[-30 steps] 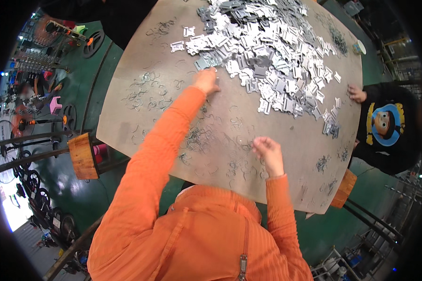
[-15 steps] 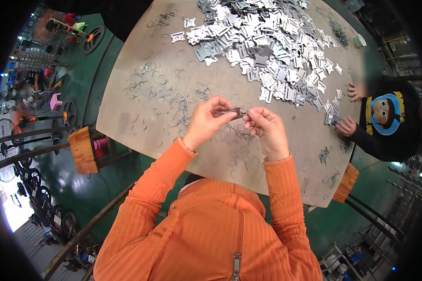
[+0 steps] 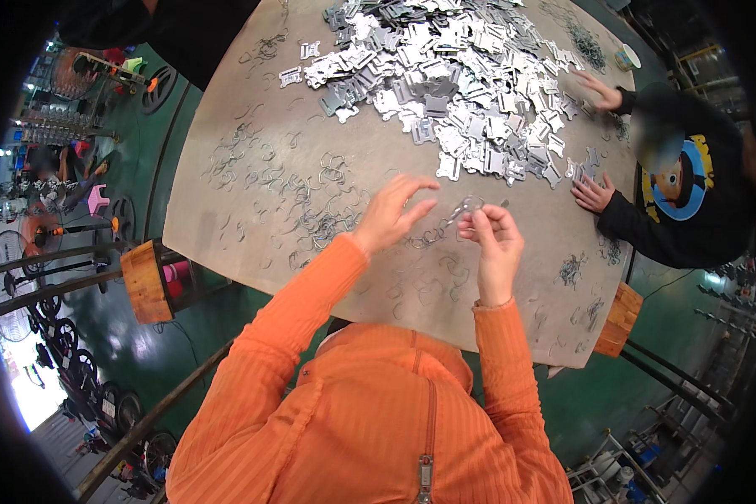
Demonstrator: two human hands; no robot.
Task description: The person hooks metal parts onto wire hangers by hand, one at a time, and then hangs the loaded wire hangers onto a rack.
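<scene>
My left hand is raised over the near middle of the table, its thumb and fingers apart with nothing between them. To its right, my right hand pinches a small shiny metal piece between thumb and fingertips. Motion blurs the piece, so whether it is a plate, a bent wire or both does not show. Bent wire loops lie scattered on the tabletop left of and under my hands. Beyond them spreads a large heap of flat silver metal buckle plates.
The table is brown-grey. At its right edge a person in black has one hand on the table and another by the heap. More small wire pieces lie near there. A cup stands far right; wooden stools flank the table.
My hands have drawn apart; the left has let go of the dark metal plate it held and opened. The other person's far hand has moved away from me along the heap's edge.
</scene>
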